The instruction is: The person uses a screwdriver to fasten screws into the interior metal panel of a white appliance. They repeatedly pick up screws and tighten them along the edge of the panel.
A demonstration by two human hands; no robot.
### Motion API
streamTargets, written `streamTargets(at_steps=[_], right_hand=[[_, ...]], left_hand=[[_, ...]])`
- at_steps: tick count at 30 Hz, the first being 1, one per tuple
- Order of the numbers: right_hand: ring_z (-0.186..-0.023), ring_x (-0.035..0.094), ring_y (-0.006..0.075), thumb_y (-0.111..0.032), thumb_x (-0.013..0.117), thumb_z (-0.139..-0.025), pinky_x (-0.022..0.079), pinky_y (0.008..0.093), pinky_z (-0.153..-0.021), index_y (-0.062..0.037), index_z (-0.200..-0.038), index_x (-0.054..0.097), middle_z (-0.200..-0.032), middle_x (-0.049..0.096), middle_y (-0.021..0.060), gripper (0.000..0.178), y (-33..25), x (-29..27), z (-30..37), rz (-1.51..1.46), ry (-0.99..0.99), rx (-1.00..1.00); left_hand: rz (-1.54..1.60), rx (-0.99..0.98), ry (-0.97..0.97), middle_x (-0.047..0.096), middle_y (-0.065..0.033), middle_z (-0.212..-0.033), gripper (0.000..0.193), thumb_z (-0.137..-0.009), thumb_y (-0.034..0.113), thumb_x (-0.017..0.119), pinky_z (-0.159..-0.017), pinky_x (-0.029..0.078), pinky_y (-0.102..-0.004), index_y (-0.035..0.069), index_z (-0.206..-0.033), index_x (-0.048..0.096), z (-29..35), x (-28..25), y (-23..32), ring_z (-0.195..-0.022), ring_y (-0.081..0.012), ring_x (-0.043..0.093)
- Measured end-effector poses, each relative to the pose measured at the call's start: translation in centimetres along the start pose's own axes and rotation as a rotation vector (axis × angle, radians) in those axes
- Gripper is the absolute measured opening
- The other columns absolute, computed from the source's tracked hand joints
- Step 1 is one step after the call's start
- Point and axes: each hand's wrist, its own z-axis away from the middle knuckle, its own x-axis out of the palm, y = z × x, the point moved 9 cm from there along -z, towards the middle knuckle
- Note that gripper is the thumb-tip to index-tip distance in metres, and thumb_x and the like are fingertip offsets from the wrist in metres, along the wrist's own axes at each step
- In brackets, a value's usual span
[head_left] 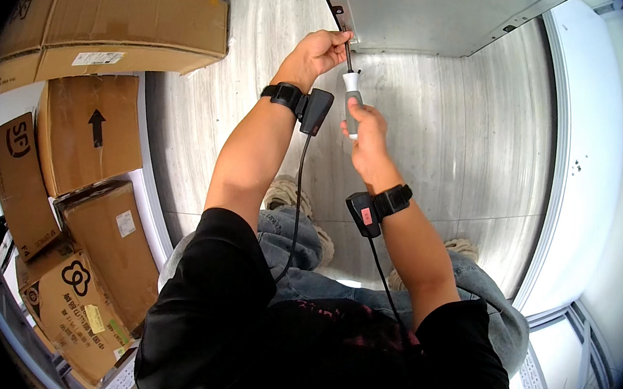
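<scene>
The right hand (pixel 369 138) is wrapped around the grey and white handle of a screwdriver (pixel 351 86). The left hand (pixel 313 56) pinches its thin metal rod between thumb and finger. The screwdriver is by the near left corner of a big grey metal box (pixel 433 19), above the pale floor (pixel 466 149). I can't tell just where its tip is. Brown boxes (pixel 126 128) are piled along the floor's left edge.
</scene>
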Motion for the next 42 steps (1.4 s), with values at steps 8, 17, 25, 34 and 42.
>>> streamTargets(at_steps=[8, 17, 25, 34, 42], right_hand=[[-0.063, 0.05, 0.0159, -0.038, 0.044, -0.094, 0.042, 0.0291, -0.056, -0.0017, -0.095, 0.055, -0.079, 0.055, 0.0072, 0.038, 1.4, 2.9, 0.6, -0.475, -0.387, 0.406], [-0.058, 0.049, 0.016, -0.042, 0.04, -0.095, 0.04, 0.0297, -0.054, -0.0026, -0.092, 0.055, -0.071, 0.054, 0.0057, 0.043, 1.4, 0.4, 0.2, -0.235, -0.093, 0.269], [-0.056, 0.047, 0.0146, -0.042, 0.04, -0.094, 0.04, 0.028, -0.054, -0.0031, -0.095, 0.055, -0.072, 0.053, 0.0059, 0.042, 0.8, 0.9, 0.6, -0.25, -0.178, 0.321], [-0.053, 0.049, 0.0158, -0.038, 0.044, -0.094, 0.039, 0.0266, -0.047, -0.0067, -0.092, 0.049, -0.066, 0.054, 0.0079, 0.032, 0.9, 0.4, -0.3, -0.402, -0.208, 0.309], [-0.058, 0.052, 0.0148, -0.034, 0.055, -0.09, 0.041, 0.0272, -0.049, -0.0044, -0.096, 0.052, -0.073, 0.057, 0.0078, 0.031, -1.3, 0.1, 0.4, -0.075, -0.17, 0.171]], left_hand=[[0.038, -0.005, -0.065, 0.061, -0.0085, -0.089, 0.009, -0.088, 0.0, 0.054, -0.07, 0.049, -0.0256, -0.004, -0.096, 0.056, 0.4, 0.2, 0.1, -0.077, -0.013, 0.056], [0.063, -0.006, -0.02, 0.06, -0.0082, -0.088, 0.012, -0.088, -0.002, 0.053, -0.072, 0.049, -0.024, -0.005, -0.1, 0.054, -0.2, 0.3, -0.5, -0.078, -0.0132, 0.057], [0.025, 0.008, -0.039, 0.06, -0.0082, -0.09, 0.01, -0.087, -0.001, 0.055, -0.066, 0.048, -0.0235, -0.005, -0.097, 0.055, -0.8, -0.5, -0.5, -0.075, -0.0127, 0.055], [0.076, -0.033, -0.116, 0.062, -0.0089, -0.089, 0.015, -0.09, 0.004, 0.053, -0.067, 0.05, -0.027, -0.003, -0.102, 0.055, 0.4, 1.0, -1.6, -0.075, -0.0141, 0.058], [-0.3, 0.068, -0.063, 0.064, -0.0054, -0.088, 0.023, -0.092, 0.008, 0.05, -0.068, 0.051, -0.0248, 0.003, -0.114, 0.055, 1.0, 1.2, 0.2, -0.072, -0.013, 0.06]])
